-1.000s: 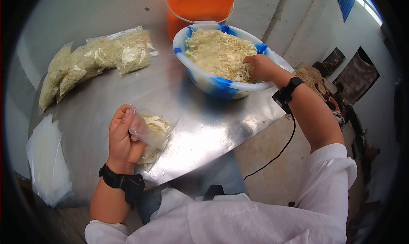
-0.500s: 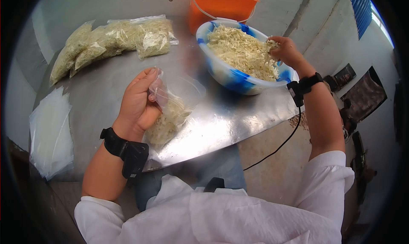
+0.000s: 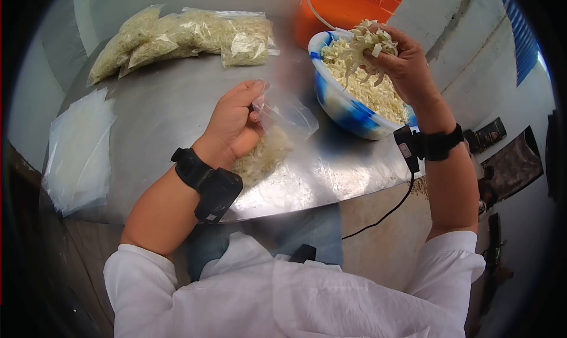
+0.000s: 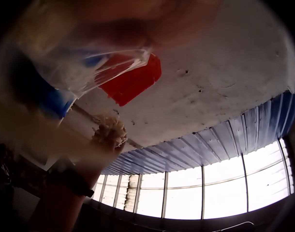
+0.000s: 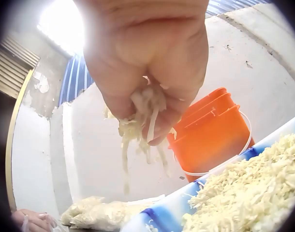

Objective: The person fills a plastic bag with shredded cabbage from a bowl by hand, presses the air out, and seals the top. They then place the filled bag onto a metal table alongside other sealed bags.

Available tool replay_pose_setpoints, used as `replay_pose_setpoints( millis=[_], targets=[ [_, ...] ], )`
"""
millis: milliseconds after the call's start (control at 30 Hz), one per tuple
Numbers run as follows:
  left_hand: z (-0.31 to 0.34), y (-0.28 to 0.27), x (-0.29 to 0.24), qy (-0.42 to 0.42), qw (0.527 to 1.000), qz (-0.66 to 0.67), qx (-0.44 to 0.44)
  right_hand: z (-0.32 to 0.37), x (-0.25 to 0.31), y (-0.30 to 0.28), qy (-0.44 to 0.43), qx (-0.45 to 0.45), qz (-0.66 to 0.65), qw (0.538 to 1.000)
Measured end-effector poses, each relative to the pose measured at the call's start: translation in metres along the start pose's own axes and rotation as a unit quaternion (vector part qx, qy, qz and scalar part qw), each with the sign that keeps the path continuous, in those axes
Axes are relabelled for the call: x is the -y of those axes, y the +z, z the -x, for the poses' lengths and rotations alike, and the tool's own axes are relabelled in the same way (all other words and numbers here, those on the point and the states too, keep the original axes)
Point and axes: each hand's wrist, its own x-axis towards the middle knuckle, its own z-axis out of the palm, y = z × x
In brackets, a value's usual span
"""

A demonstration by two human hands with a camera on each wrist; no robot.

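Note:
The left hand [image 3: 233, 125] pinches the rim of a clear plastic bag [image 3: 273, 152] that is partly filled with pale shredded vegetable and rests on the metal table. Above the blue and white basin [image 3: 342, 110], the right hand [image 3: 407, 66] grips a clump of shreds [image 3: 373, 46]. In the right wrist view, strands [image 5: 125, 159] dangle below the right hand's [image 5: 147, 63] curled fingers. More shreds [image 5: 254, 188] fill the basin. The left wrist view shows the bag's clear film [image 4: 84, 72] close up and the clump [image 4: 111, 128] in the right hand farther off.
Several filled bags [image 3: 195, 34] lie along the back left of the metal table [image 3: 171, 110]. A stack of flat clear bags [image 3: 80, 152] is at the left edge. An orange bucket [image 3: 348, 10] stands behind the basin. A black cable [image 3: 384, 217] hangs from the right wrist's device.
The right hand has risen out of the basin with a clump of shreds. The left hand still holds the bag, and the head view has shifted, so the table's things appear farther right and higher.

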Motion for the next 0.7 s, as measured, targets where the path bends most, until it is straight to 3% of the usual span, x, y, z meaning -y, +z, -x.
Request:
replay_pose_setpoints(
  millis=[100,167,267,533,600,700],
  targets=[
    [0.003,0.004,0.002,0.002,1.0,0.021,0.003,0.006,-0.001,0.045,0.0,0.068,-0.045,0.997],
    [0.004,0.004,0.002,0.009,1.0,0.028,0.007,0.013,-0.009,0.07,0.039,0.072,-0.012,0.997],
    [0.002,0.003,0.003,0.02,0.999,0.023,-0.007,0.02,-0.028,0.095,0.027,0.111,-0.008,0.993],
    [0.014,0.008,0.0,0.04,0.999,0.029,-0.015,0.022,-0.043,0.112,0.079,0.199,0.034,0.976],
    [0.016,0.01,0.0,0.041,0.999,0.024,-0.023,0.017,-0.047,0.112,0.019,0.237,0.078,0.968],
    [0.016,0.008,-0.003,0.047,0.998,0.002,-0.031,0.012,-0.042,0.112,0.002,0.277,0.141,0.95]
  ],
)
